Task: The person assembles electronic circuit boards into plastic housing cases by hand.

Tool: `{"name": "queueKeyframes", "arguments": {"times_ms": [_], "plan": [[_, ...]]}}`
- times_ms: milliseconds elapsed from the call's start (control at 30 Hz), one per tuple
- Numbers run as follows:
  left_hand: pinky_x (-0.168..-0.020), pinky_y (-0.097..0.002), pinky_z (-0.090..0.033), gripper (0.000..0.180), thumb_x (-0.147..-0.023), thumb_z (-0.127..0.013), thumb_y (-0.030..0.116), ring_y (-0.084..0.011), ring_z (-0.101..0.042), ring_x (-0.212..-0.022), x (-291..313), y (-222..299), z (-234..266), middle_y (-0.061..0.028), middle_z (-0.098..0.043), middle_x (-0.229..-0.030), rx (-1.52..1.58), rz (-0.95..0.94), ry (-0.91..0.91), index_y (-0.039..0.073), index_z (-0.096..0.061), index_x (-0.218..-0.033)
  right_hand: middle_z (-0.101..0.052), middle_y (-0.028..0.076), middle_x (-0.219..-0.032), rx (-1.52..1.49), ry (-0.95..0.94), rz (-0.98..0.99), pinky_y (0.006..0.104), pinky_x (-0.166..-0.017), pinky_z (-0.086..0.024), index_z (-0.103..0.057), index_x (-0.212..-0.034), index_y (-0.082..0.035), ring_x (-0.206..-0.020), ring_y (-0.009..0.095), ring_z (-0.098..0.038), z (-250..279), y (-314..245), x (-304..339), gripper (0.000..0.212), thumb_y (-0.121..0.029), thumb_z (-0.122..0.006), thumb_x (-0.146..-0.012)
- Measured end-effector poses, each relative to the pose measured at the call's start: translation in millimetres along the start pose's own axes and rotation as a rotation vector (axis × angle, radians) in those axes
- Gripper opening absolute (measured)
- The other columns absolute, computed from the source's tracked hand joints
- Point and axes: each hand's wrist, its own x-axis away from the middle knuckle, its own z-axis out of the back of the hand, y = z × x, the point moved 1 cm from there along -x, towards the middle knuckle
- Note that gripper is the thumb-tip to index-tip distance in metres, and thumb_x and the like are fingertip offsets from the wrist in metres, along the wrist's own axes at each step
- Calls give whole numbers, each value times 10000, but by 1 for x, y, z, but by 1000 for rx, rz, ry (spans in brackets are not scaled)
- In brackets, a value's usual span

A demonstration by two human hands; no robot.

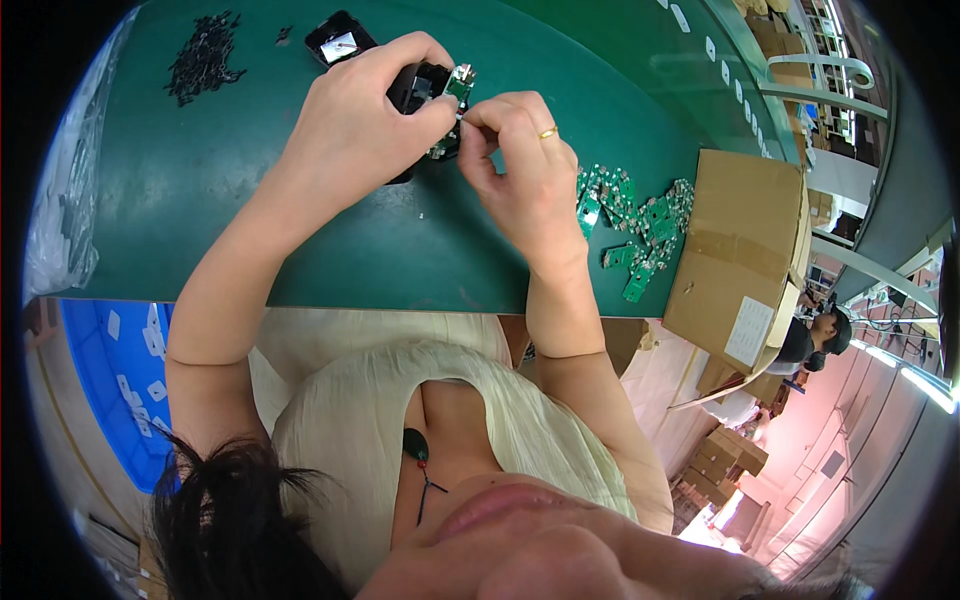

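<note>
My left hand (365, 120) is closed around a black plastic housing (416, 88) over the green table. A small green circuit board (460, 84) with silvery parts shows at the housing's right side, with my left thumb against it. The fingers of my right hand (525, 165), which wears a ring, are pinched together at the board's edge. Whatever they hold there is too small to make out. Just beyond my left hand lies another black case (340, 38) with a pale rectangle on it.
Loose green circuit boards (640, 225) lie to the right, beside a cardboard box (735, 220). Small black parts (205, 60) are heaped at the far left. Clear plastic sheeting (75, 190) hangs along the left edge, and a blue bin (95, 375) stands below it.
</note>
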Motion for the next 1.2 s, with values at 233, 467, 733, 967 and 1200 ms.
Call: {"name": "queueKeyframes", "arguments": {"times_ms": [233,467,733,967,1200], "plan": [[-672,-232,-444,176,-760,-603,37,-100,-552,-718,3,-6,-5,-32,-608,-813,-19,-116,65,21,-573,-933,-510,94,-796,20,-33,-48,317,-467,-472,-501,-871,-27,-564,236,-556,-5,-2,3,206,28,-625,-716],[-615,-318,-449,173,-733,-611,122,-228,-552,-665,1,-7,-11,-83,-568,-764,97,-206,178,38,-558,-875,-523,108,-806,-15,24,-18,326,-479,-477,-497,-886,-13,-583,256,-563,-5,3,-2,200,44,-610,-731],[-629,-252,-442,168,-814,-600,141,-113,-540,-693,2,-9,-22,-33,-586,-800,295,-171,176,32,-561,-936,-519,116,-809,-78,70,-77,323,-497,-479,-506,-896,-10,-609,259,-570,-3,8,1,197,49,-610,-740],[-735,-208,-430,330,-876,-546,125,-60,-505,-853,2,-4,-14,-21,-559,-1008,753,-9,-19,38,-477,-1187,-485,123,-974,-170,115,-226,275,-488,-466,-515,-996,-20,-651,196,-526,-6,5,1,381,-86,-739,-694],[-937,-269,-375,403,-856,-451,23,-122,-480,-1092,2,-8,-8,-63,-501,-1194,605,33,-279,5,-421,-1258,-528,124,-977,-87,58,-370,257,-575,-494,-442,-1214,-10,-714,185,-546,5,2,1,639,-64,-763,-664]]}}
